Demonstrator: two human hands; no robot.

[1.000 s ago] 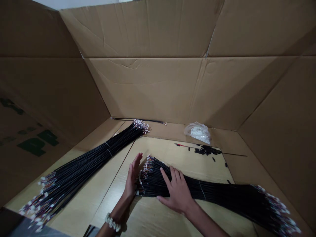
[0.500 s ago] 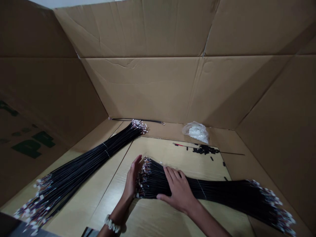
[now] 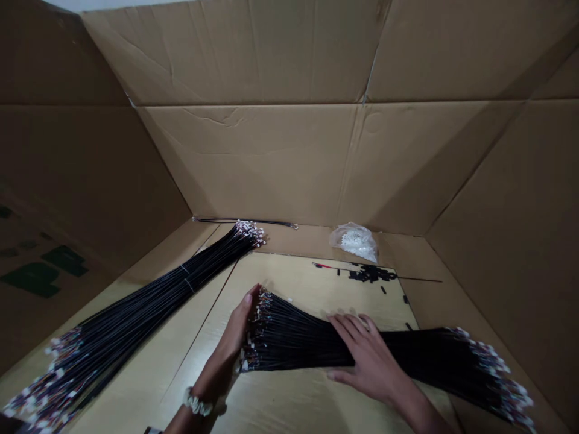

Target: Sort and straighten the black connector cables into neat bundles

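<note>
A thick bundle of black cables point(image 3: 298, 337) lies across the board in front of me, its ends fanned out with small white connectors and coloured wires. My left hand point(image 3: 242, 316) rests against the connector ends at the bundle's left, fingers stretched out and palm turned towards them. Across the middle of the bundle lies my right hand point(image 3: 366, 355), fingers extended over the top and thumb on the near side. It touches the cables without visibly wrapping round them. A second black cable bundle point(image 3: 163, 301), tied near its middle, lies diagonally to the left.
Cardboard walls point(image 3: 253, 163) enclose the back and sides. At the back stands a clear plastic bag point(image 3: 357, 242) of small white parts. Short black tube pieces point(image 3: 373, 273) lie near a thin rod point(image 3: 420, 279). Loose black cables point(image 3: 244, 222) run along the rear wall.
My right hand has slid rightwards along the bundle, from near its left end to its middle. My left hand stays at the connector ends. The whole view has shifted slightly.
</note>
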